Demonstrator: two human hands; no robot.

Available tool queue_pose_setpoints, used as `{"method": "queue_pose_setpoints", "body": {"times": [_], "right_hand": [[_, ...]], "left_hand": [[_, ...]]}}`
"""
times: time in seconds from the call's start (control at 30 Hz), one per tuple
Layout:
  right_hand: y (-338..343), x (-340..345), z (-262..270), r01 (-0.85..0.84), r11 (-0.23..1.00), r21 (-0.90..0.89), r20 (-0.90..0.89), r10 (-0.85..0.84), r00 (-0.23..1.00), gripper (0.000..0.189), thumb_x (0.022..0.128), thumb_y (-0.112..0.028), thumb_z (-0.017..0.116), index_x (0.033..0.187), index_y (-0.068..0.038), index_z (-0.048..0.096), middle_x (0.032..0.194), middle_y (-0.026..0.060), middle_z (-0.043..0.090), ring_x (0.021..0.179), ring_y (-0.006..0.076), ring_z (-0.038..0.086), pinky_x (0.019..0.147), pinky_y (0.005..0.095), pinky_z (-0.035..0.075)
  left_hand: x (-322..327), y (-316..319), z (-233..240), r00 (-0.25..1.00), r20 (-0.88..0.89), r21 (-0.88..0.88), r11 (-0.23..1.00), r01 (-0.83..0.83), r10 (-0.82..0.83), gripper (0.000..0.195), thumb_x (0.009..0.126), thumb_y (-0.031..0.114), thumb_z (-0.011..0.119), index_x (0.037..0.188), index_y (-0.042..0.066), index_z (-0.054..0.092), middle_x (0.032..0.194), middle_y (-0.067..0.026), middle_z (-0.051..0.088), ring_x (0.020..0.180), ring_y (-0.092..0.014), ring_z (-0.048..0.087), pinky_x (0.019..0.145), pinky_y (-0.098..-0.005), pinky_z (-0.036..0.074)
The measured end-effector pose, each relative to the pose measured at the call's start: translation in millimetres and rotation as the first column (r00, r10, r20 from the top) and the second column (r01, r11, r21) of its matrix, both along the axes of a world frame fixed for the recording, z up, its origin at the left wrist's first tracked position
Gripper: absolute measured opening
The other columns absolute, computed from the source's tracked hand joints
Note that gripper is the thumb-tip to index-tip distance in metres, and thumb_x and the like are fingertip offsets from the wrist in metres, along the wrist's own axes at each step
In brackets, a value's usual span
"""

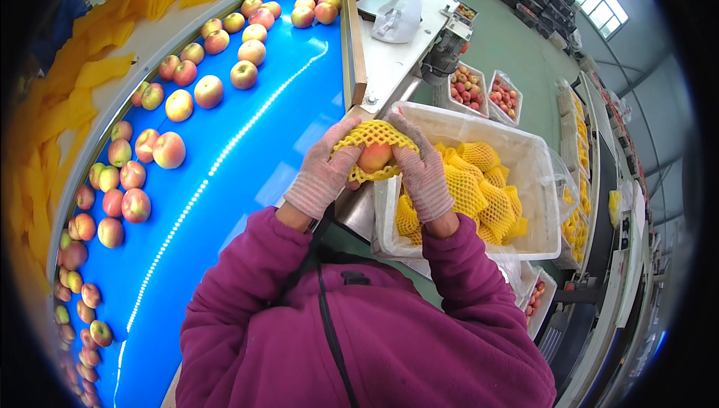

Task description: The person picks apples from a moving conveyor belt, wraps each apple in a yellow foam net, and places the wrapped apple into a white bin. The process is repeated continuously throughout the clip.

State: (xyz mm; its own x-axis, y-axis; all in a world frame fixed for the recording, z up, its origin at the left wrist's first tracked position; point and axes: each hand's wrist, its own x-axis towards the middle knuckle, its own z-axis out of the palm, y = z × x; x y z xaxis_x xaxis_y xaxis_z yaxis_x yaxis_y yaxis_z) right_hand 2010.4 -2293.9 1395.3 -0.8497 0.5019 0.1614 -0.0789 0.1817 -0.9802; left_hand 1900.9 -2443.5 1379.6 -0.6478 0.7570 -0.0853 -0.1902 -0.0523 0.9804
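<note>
Between my two gloved hands is a red-yellow apple partly wrapped in a yellow foam net sleeve. My left hand grips the sleeve and fruit from the left, thumb in front. My right hand grips them from the right. The apple's near side shows bare through the sleeve's opening. Just right of and below my hands stands a white plastic crate with a clear liner, holding several net-wrapped fruits. On my left is a blue conveyor belt with many loose apples along its far side.
A wooden guide board edges the belt beside a metal table carrying a white plastic bag and a motor. Yellow foam sleeves heap beyond the belt. Apple crates stand on the floor; another conveyor runs at right.
</note>
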Motion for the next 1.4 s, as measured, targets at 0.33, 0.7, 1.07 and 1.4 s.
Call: {"method": "queue_pose_setpoints", "body": {"times": [0.33,0.7,1.07,1.4], "right_hand": [[-44,-16,-8,0.13,0.697,0.705,-0.092,-0.092,0.991,0.052,0.094,-0.011,0.06,0.145,-0.005,0.054,0.159,0.0296,0.034,0.149,0.0487,0.027,0.121,0.0494,0.029],[12,-6,34,-0.035,0.984,0.172,-0.04,0.043,0.998,0.043,0.103,-0.014,0.049,0.141,0.006,0.052,0.14,0.0194,0.055,0.135,0.0275,0.05,0.116,0.0371,0.037],[50,-6,30,-0.522,0.85,-0.068,0.087,0.526,0.846,0.056,0.096,-0.013,0.063,0.146,0.005,0.046,0.138,0.0156,0.057,0.128,0.0209,0.053,0.112,0.0336,0.041],[0,8,-17,0.019,0.983,-0.18,-0.131,-0.043,0.99,0.07,0.095,-0.014,0.069,0.153,0.004,0.034,0.133,0.015,0.056,0.121,0.0219,0.056,0.105,0.034,0.048]], "left_hand": [[9,27,-31,0.894,-0.292,0.163,0.939,-0.304,0.34,0.075,0.085,0.01,0.079,0.15,0.005,0.041,0.138,-0.0171,0.058,0.125,-0.027,0.06,0.106,-0.0362,0.05],[-12,10,-31,0.782,0.535,0.501,0.865,0.01,-0.319,0.05,0.106,0.04,0.052,0.136,0.0,0.048,0.106,-0.0195,0.069,0.072,-0.029,0.072,0.056,-0.0396,0.064],[-29,5,15,0.983,0.059,0.005,0.985,0.174,-0.174,0.056,0.105,0.05,0.05,0.13,0.0,0.057,0.102,-0.0118,0.072,0.057,-0.015,0.066,0.046,-0.0255,0.053],[19,43,15,0.995,0.058,0.255,0.965,0.068,-0.085,0.064,0.099,0.037,0.066,0.147,0.001,0.043,0.134,-0.0119,0.06,0.119,-0.022,0.062,0.101,-0.0349,0.05]]}}
